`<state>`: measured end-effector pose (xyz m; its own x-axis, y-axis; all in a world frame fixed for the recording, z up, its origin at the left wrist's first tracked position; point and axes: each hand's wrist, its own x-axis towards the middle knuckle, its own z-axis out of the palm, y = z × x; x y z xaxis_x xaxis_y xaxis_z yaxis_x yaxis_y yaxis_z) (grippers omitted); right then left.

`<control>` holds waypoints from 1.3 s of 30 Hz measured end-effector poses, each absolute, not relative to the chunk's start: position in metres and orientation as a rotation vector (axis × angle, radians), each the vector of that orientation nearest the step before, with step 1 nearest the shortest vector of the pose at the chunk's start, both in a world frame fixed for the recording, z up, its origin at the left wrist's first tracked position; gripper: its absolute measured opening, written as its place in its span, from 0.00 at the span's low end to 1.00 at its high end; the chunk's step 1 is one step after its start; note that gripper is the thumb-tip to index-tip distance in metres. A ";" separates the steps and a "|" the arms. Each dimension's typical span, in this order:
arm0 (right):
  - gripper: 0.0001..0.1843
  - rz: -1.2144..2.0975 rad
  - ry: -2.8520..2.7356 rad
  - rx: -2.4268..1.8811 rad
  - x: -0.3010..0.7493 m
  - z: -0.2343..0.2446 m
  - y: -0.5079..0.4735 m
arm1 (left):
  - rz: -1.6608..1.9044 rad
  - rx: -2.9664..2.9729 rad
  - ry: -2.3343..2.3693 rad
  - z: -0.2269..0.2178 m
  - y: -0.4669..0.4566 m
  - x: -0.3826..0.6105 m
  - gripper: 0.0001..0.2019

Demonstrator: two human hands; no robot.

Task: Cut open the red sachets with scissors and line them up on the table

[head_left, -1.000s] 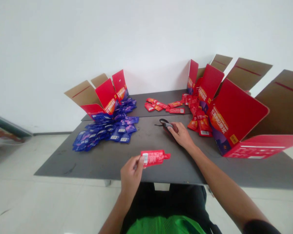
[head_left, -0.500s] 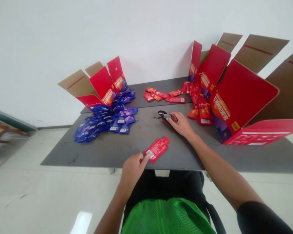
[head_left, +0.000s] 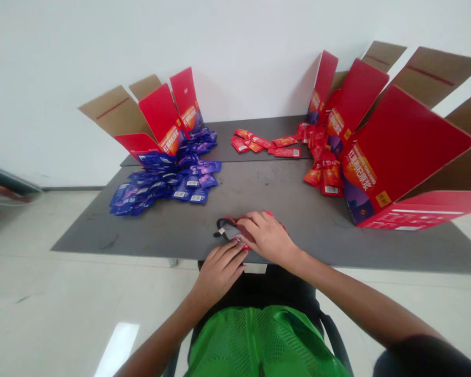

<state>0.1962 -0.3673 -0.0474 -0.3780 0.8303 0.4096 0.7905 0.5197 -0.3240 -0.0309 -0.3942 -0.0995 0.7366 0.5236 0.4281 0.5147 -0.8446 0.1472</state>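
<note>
My right hand (head_left: 267, 238) is closed around a small grey and dark-red object with a black loop (head_left: 230, 230); its exact kind is unclear. It lies over a red sachet (head_left: 269, 213) near the table's front edge, and most of the sachet is hidden, with only bits of red showing around the fingers. My left hand (head_left: 223, 267) rests at the sachet's near end, fingers stretched out and flat, their tips touching it and close beside the grey object.
Blue-purple sachets (head_left: 160, 183) lie heaped at the left before open red cartons (head_left: 139, 144). More red sachets (head_left: 286, 152) lie at the back middle, and others (head_left: 325, 175) pile beside large open red cartons (head_left: 400, 152) on the right. The grey table (head_left: 141, 235) stands against a white wall.
My right hand has brought the looped object left and nearer, onto the red sachet. My left hand has gone from thumb and finger at the sachet's corner to flat fingers along it.
</note>
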 end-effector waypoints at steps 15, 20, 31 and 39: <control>0.17 0.071 -2.180 -1.329 0.185 -0.046 -0.365 | 0.883 2.795 0.890 -0.099 -0.396 -0.025 0.13; 0.17 0.095 -2.247 -1.399 0.195 -0.067 -0.355 | 0.861 2.745 0.897 -0.101 -0.398 -0.026 0.15; 0.19 0.044 -2.072 -1.376 0.199 -0.030 -0.349 | 0.956 2.629 0.921 -0.112 -0.397 -0.024 0.14; 0.18 0.128 -2.240 -1.437 0.188 -0.065 -0.351 | 0.901 2.596 0.927 -0.109 -0.398 -0.025 0.15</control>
<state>0.1883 -0.3512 -0.0646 -0.3388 0.8784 0.3372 0.8342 0.4462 -0.3242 -0.0248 -0.3976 -0.1092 0.6085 0.6382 0.4715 0.4894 -0.7696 0.4102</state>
